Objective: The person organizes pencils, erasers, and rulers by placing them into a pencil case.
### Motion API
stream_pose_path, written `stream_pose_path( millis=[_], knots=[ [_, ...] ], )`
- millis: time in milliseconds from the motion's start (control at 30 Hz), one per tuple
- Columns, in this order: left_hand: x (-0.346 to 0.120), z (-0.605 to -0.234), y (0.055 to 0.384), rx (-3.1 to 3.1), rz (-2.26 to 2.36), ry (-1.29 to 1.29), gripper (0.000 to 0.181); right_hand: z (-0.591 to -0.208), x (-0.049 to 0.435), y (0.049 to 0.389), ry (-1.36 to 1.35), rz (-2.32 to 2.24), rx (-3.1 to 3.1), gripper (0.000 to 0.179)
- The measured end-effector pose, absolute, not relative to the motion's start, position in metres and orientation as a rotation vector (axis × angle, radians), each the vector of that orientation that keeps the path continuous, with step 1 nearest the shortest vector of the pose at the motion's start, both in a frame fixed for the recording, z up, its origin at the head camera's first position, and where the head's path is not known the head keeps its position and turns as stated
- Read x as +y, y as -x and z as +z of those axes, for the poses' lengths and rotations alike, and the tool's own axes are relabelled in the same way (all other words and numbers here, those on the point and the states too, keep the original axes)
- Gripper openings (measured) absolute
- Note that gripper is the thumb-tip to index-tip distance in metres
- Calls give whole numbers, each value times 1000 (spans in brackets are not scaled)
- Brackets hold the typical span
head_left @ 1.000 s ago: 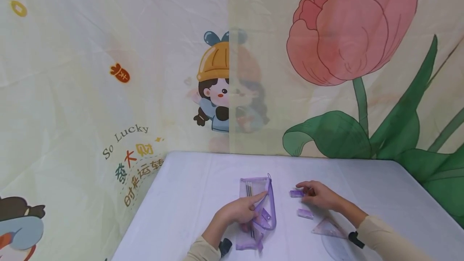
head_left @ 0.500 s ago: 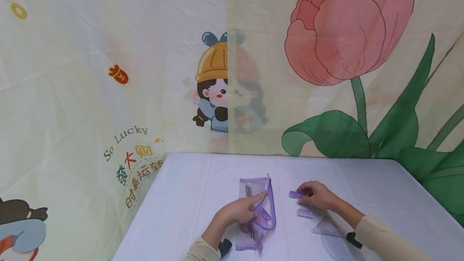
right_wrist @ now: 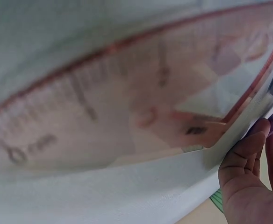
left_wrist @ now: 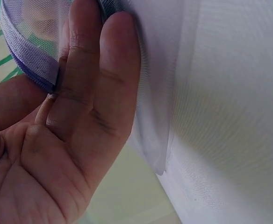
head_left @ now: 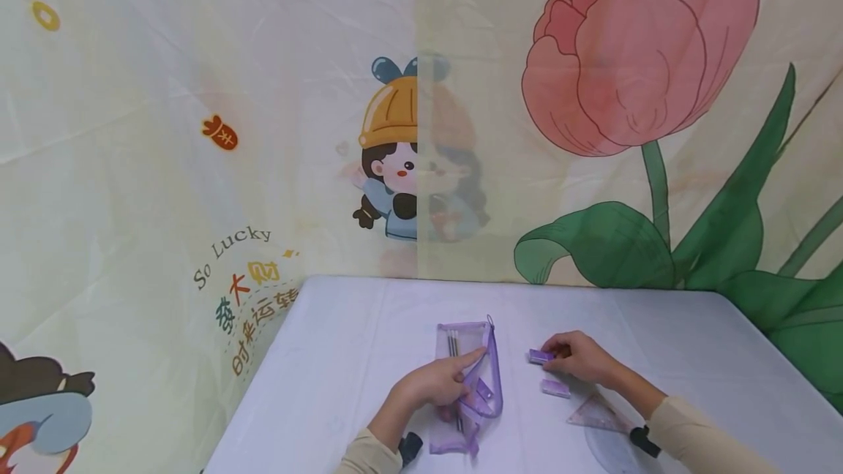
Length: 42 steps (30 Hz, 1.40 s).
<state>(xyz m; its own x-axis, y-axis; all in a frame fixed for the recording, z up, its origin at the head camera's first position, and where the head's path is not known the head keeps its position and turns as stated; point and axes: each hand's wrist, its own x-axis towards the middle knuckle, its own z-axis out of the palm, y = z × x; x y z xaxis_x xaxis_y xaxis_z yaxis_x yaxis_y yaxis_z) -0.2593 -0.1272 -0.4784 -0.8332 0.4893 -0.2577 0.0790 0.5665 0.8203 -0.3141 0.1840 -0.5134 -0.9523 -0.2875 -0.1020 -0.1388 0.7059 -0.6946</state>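
Observation:
In the head view my left hand (head_left: 437, 384) holds the purple mesh pencil case (head_left: 443, 441) by its opened zip side, index finger stretched along the edge. The left wrist view shows the thumb and fingers about the purple zip edge (left_wrist: 31, 63). Several slim pencils (head_left: 453, 344) and a small purple item (head_left: 484, 389) show through the mesh. To the right, my right hand (head_left: 585, 357) pinches a small purple eraser (head_left: 538, 356) between thumb and fingers, low at the tabletop. A second, paler purple eraser (head_left: 555, 388) lies just nearer to me.
A clear triangular set square (head_left: 596, 414) lies below the right forearm, overlapping a clear protractor (head_left: 609, 450). Close to the right wrist camera, the set square (right_wrist: 141, 93) looks large and blurred. A white cloth covers the table (head_left: 369, 342); a printed curtain (head_left: 316, 130) hangs behind.
My right fingers have closed on the far eraser, which has tilted and shifted slightly towards me. The left hand and the pencil case have stayed put.

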Motion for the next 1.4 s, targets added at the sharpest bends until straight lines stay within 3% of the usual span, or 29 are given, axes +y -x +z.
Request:
stream_pose_path(
  millis=[233, 900, 1400],
  knots=[
    [-129, -482, 261, 2303, 1222, -452, 80, -517, 183, 312, 382, -1148, 2682, 23],
    [-129, -482, 260, 2291, 1227, -417, 84, -504, 136, 307, 30, -1321, 2798, 21],
    [-129, -479, 259, 2310, 1198, -469, 80, -509, 101, 306, 231, -1359, 2820, 17]
  ],
)
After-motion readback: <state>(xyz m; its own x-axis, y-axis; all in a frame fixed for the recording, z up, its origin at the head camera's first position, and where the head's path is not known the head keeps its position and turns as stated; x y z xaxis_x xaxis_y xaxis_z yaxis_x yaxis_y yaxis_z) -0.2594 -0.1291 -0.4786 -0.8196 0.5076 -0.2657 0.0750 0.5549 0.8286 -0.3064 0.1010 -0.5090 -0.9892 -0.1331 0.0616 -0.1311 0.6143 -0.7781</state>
